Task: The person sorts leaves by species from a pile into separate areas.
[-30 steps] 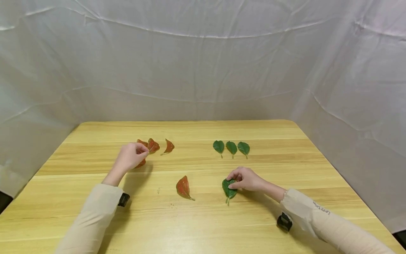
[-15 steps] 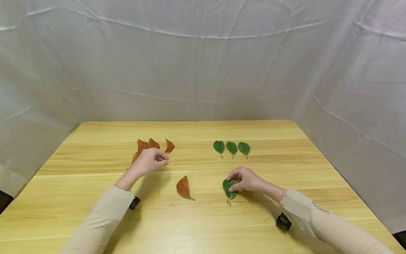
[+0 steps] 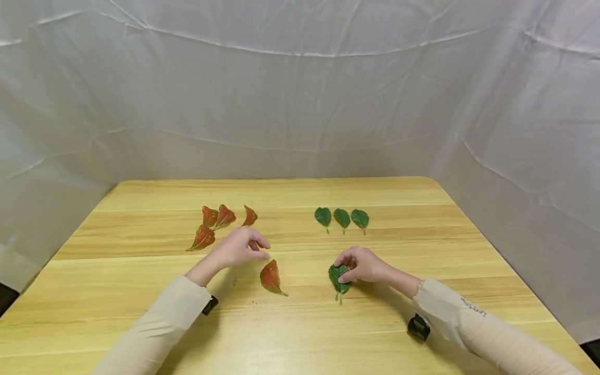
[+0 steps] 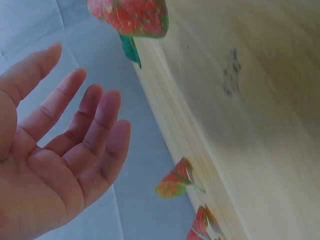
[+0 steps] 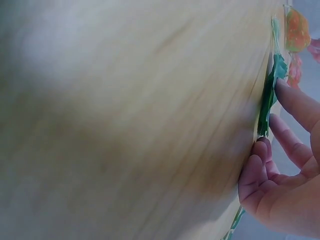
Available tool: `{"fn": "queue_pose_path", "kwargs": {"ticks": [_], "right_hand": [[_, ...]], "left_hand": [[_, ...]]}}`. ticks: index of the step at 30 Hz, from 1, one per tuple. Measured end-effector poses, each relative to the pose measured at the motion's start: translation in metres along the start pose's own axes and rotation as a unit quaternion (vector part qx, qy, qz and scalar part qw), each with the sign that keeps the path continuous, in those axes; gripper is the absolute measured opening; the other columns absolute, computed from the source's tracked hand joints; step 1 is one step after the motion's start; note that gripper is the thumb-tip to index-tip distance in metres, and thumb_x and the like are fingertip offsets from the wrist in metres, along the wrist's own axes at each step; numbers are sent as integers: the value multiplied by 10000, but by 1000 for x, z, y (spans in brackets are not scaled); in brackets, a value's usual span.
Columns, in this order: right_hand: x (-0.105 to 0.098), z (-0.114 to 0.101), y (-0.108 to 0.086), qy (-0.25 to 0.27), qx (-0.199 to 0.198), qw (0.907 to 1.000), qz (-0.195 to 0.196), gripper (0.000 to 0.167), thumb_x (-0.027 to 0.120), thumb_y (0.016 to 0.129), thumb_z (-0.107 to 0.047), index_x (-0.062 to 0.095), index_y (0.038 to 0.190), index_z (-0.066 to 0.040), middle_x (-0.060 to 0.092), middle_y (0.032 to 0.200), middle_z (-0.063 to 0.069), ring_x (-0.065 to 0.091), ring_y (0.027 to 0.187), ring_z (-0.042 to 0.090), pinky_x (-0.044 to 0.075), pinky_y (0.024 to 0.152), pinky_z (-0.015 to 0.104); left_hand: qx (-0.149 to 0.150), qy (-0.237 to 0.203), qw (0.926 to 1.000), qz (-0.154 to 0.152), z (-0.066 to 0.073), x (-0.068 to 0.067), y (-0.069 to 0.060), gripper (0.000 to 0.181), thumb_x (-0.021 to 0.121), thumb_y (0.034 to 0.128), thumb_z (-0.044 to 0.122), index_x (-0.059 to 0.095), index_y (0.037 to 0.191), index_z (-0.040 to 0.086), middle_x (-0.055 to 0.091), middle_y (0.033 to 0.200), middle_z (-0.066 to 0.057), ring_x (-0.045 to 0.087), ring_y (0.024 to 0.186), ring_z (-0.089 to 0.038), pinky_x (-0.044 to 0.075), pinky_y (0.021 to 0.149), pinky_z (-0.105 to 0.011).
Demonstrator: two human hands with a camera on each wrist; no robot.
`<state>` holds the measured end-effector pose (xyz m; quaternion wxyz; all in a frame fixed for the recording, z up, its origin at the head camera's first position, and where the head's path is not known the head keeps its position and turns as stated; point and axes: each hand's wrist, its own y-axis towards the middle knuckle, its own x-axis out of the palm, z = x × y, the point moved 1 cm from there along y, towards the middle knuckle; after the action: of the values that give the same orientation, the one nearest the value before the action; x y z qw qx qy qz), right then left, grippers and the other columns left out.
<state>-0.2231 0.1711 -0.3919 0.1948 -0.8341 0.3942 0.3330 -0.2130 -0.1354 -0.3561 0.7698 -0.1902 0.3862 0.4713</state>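
Note:
My left hand [image 3: 241,247] hovers over the table with fingers parted and relaxed, holding nothing; the left wrist view shows the same hand [image 4: 70,140] with its palm bare. Just ahead of its fingertips lies a single red leaf [image 3: 271,276], stem toward me. On the right, my right hand [image 3: 364,264] holds green leaves [image 3: 335,276] low at the table, thumb on the upper face and forefinger at the far edge. Two stems stick out, so the leaves overlap. From the right wrist, the green leaves [image 5: 269,97] appear edge-on beside the thumb and fingers.
Back left, several red leaves [image 3: 225,215] lie in a loose group, one curled red leaf [image 3: 250,215] a little apart. A row of three green leaves [image 3: 342,218] lies back right. Pale cloth [image 3: 290,104] hangs behind the wooden table [image 3: 290,333].
My left hand has moved from the red leaves at back left rightward and nearer, toward the single red leaf, uncovering the group. The right hand stays at the green leaves, almost still.

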Motion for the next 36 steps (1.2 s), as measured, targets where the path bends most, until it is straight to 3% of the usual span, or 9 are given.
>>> {"fn": "queue_pose_path", "kwargs": {"ticks": [16, 26, 36], "right_hand": [[0, 0, -1, 206, -52, 9998, -39, 277, 768, 678, -83, 659, 916, 8, 564, 786, 35, 429, 639, 114, 403, 585, 233], [0, 0, -2, 331, -57, 9994, -121, 278, 760, 677, -47, 654, 923, 27, 531, 762, 51, 392, 589, 106, 380, 531, 216], [-1, -1, -3, 360, -49, 9992, -157, 282, 756, 680, -43, 652, 930, 33, 532, 754, 53, 386, 587, 106, 369, 523, 212]], "left_hand": [[197, -111, 9980, -594, 13, 14, 5, 207, 708, 766, 161, 686, 938, 48, 631, 963, -34, 550, 778, -164, 453, 650, -265], [375, -18, 9965, -741, 12, 21, 8, 183, 717, 754, 126, 689, 910, 34, 636, 910, -53, 526, 701, -112, 439, 613, -226], [367, 165, 9955, -861, 16, 27, 10, 187, 716, 748, 111, 690, 915, 32, 644, 852, -33, 539, 651, -82, 450, 600, -224]]}}
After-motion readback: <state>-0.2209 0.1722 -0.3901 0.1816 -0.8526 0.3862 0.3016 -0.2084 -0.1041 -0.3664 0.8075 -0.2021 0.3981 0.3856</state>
